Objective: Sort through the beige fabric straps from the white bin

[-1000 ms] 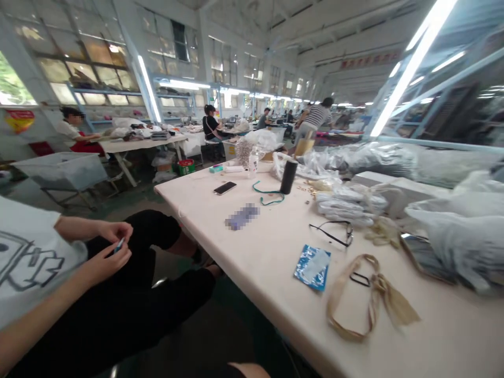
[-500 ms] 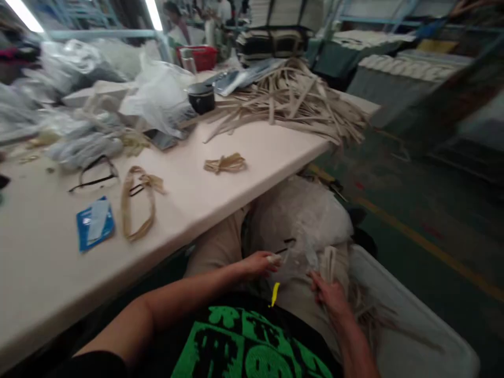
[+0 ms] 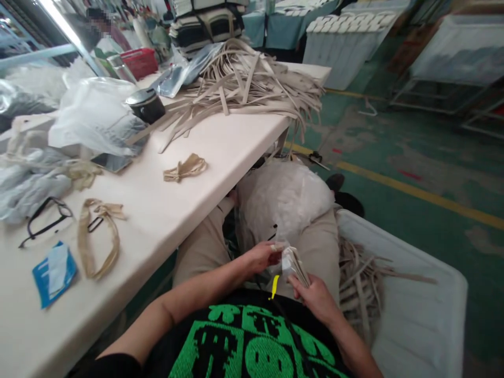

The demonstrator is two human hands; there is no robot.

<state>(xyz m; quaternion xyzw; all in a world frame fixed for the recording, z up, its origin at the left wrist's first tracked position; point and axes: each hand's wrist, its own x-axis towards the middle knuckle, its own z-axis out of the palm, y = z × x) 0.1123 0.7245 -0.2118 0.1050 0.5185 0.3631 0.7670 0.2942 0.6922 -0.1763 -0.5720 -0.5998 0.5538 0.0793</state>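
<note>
On the seated person's lap: we see a folded bundle (image 3: pixel 301 270) of pale flat strips held up between the two hands, a glossy, clear plastic piece (image 3: pixel 287 263) at its upper left end; beyond it, toward the knees, lies a bulging plastic bag (image 3: pixel 283 202).
Right hand (image 3: pixel 314 295): grasping the bundle's lower end, thumb along the top.
Left hand (image 3: pixel 264 257): fingers curled at the plastic-covered end; we cannot tell whether they pinch the plastic or merely rest against it.
Handwork: we judge it partway, since the bundle is gathered and folded; whether the plastic is going on or coming off, we cannot tell.
Loose strips: a large heap (image 3: pixel 252 79) spills over the far edge of the white table (image 3: pixel 157 220), and more strips (image 3: pixel 360 294) lie tangled in the bin (image 3: pixel 425 315) at the right; we judge both lots not yet folded.
Near tabletop: we find a knotted tan strip (image 3: pixel 185 169) and a tan loop (image 3: pixel 82 239).
Hard to make out: the bundle's gripped end hides in the palm, the bag's contents blur behind cloudy film, and the bin runs off the bottom edge.
</note>
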